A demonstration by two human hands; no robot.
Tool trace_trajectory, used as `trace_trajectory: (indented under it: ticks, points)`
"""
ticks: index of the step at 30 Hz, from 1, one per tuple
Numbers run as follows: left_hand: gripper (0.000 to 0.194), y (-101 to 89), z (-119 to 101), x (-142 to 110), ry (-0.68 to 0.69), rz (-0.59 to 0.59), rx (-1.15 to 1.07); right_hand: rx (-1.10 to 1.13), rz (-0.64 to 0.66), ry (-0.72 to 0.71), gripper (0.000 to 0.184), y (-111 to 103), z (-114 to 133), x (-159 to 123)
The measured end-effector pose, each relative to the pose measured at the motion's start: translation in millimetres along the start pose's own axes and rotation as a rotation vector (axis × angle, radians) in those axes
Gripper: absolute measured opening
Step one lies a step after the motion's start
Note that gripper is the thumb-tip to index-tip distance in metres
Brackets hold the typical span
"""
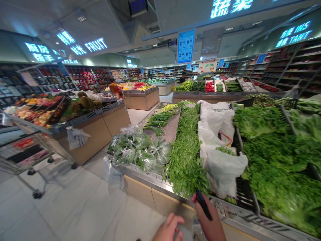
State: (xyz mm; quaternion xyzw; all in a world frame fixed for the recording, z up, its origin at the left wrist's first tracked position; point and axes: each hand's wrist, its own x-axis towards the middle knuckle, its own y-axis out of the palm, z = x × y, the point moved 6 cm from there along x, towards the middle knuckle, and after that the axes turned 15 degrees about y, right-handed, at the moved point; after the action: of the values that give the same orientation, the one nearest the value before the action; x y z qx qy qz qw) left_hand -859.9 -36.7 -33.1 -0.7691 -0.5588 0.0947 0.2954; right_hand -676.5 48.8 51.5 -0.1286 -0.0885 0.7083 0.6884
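At the lower edge of the head view, my right hand (209,216) is closed around a slim black object (203,206); its far end meets the greens and its kind is unclear. Just past it lies a long heap of leafy greens (187,144) with jagged leaves. My left hand (170,227) hangs in front of the stand, fingers apart and slightly bent, holding nothing. Bagged leafy vegetables (140,150) in clear plastic sit left of the greens. To their right, white cloth-like wrapping (218,157) covers more greens in a black crate.
Lettuce (271,150) fills crates at the right, and spring onions (163,117) lie behind the bagged vegetables. A metal cart (22,150) stands at the left beside a fruit stand (95,134). Clear plastic bags (112,175) hang from the stand's corner. A person (114,88) stands farther back.
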Motion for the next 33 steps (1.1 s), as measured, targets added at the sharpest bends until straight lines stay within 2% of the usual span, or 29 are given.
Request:
trace_trajectory:
  ticks: [8, 11, 15, 21, 27, 33]
  points:
    - [0.054, 0.4, 2, 1, -0.011, 0.022, 0.010, 0.008, -0.040, -0.011, 0.031, -3, -4, 3]
    - [0.056, 0.2, 2, 2, -0.015, 0.040, 0.006, -0.004, -0.092, -0.020, 0.038, -4, -15, 6]
    - [0.055, -1.7, 2, 4, -0.019, 0.052, 0.006, -0.013, -0.190, -0.100, 0.046, -4, -28, 10]
    - [0.055, -4.7, 2, 4, -0.008, 0.054, 0.001, -0.022, -0.214, -0.174, 0.048, -2, -34, 12]
    - [0.053, -6.2, 2, 6, -0.022, 0.071, 0.012, -0.029, -0.199, -0.139, 0.056, 0, -29, 13]
    - [0.051, -10.3, 1, 7, -0.055, 0.085, 0.019, -0.008, -0.141, 0.003, 0.052, 3, -30, 19]
